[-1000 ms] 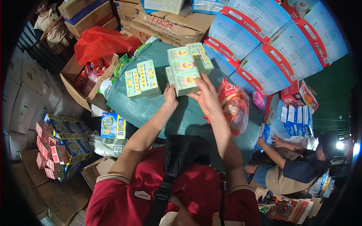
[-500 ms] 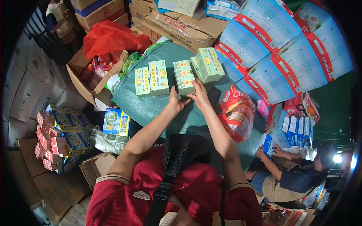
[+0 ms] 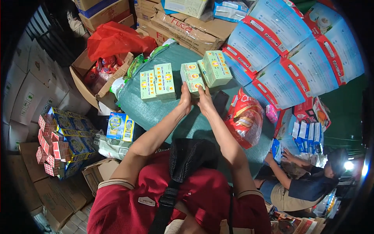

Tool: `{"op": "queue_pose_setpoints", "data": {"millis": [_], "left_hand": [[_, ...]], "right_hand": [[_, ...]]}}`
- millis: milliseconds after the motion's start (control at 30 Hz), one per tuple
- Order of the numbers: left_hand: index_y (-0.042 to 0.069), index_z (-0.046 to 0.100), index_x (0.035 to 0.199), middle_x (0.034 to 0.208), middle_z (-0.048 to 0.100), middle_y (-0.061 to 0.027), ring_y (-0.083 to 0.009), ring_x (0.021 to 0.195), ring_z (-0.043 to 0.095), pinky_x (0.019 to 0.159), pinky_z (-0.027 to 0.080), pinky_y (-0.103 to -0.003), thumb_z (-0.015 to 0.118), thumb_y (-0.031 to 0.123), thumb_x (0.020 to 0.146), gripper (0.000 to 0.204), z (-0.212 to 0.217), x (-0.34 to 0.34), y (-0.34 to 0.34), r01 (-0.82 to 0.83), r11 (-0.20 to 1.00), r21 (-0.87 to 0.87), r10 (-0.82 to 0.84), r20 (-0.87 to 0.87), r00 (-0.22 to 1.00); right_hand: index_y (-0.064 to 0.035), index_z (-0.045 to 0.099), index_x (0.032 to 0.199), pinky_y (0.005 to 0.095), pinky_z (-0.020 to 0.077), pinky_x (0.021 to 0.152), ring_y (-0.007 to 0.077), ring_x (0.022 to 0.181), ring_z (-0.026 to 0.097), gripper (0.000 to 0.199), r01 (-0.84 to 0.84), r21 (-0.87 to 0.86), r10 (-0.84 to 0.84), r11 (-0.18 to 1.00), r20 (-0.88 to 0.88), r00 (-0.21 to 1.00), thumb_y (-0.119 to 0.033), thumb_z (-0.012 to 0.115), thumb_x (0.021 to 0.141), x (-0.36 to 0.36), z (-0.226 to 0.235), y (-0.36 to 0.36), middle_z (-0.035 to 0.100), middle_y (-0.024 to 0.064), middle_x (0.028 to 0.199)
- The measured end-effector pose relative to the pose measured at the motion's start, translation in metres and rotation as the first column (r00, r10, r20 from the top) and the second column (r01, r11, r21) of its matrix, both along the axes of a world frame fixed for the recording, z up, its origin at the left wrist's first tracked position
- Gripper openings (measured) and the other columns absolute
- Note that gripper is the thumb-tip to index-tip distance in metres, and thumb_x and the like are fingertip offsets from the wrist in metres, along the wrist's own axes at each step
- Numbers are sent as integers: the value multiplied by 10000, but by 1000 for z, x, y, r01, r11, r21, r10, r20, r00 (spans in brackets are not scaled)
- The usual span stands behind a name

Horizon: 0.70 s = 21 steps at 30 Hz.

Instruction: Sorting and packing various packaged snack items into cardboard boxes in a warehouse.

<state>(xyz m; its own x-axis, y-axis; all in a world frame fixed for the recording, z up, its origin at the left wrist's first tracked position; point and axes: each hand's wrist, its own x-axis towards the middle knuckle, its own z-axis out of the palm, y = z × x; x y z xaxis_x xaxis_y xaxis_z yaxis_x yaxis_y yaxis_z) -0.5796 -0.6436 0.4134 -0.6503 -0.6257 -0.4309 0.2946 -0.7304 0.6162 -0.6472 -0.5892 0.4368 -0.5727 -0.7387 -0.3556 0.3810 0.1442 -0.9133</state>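
Both of my hands hold the near end of a short row of small pale-green and yellow boxes (image 3: 191,67) on a green wrapped bale (image 3: 156,115). Along the row's left side lie the fingers of my left hand (image 3: 186,100). My right hand (image 3: 205,102) has its fingers bent over the near right corner of the same boxes. To the right of them is a taller pale-green box stack (image 3: 217,70). Left of my hands, across a gap, sit two more pale-green box stacks (image 3: 159,82) side by side. The undersides of the held boxes are hidden.
A clear-and-red bag (image 3: 246,121) lies on the bale's right side, beside a dark flat object (image 3: 221,100). Blue-and-red cartons (image 3: 272,70) rise at the right. An open carton (image 3: 83,84) with a red bag (image 3: 117,41) stands left. A co-worker (image 3: 296,183) sits lower right.
My left hand has moved up from the near edge to the left side of the small boxes. My right hand has shifted slightly nearer, still on them.
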Motion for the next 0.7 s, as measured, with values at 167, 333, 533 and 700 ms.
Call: {"op": "queue_pose_setpoints", "data": {"millis": [167,333,533,700], "left_hand": [[121,307,1349,1365,344,-110,-323,1230,338,959,288,-523,119,626,867,723,-10,-1,-16,71,997,11,-72,95,993],[291,43,1401,1447,142,-87,-399,1274,192,879,204,-690,156,705,803,736,-64,6,-38,93,991,-92,-89,48,995],[170,254,1374,1399,278,-101,-369,1249,269,902,210,-657,151,742,779,832,-26,2,-23,168,986,-17,-162,192,968],[182,307,1349,1343,366,-112,-364,1203,335,865,260,-659,148,750,775,823,-4,7,-22,184,983,16,-183,212,960]], "right_hand": [[-7,296,1290,316,354,917,187,1095,437,478,-8,-123,3,992,-38,999,-246,457,910,-4,-10,-13,432,125,1236],[-132,347,1273,355,359,919,158,1098,449,410,-7,-187,26,982,96,995,-231,477,897,14,-16,-24,458,37,1204],[14,385,1211,320,329,928,203,1106,440,459,139,-208,-150,968,-37,988,-281,499,878,1,-38,-24,464,136,1204],[13,391,1190,315,342,914,204,1082,460,450,183,-135,-204,974,-162,965,-302,492,886,13,-24,-24,477,133,1190]]}}
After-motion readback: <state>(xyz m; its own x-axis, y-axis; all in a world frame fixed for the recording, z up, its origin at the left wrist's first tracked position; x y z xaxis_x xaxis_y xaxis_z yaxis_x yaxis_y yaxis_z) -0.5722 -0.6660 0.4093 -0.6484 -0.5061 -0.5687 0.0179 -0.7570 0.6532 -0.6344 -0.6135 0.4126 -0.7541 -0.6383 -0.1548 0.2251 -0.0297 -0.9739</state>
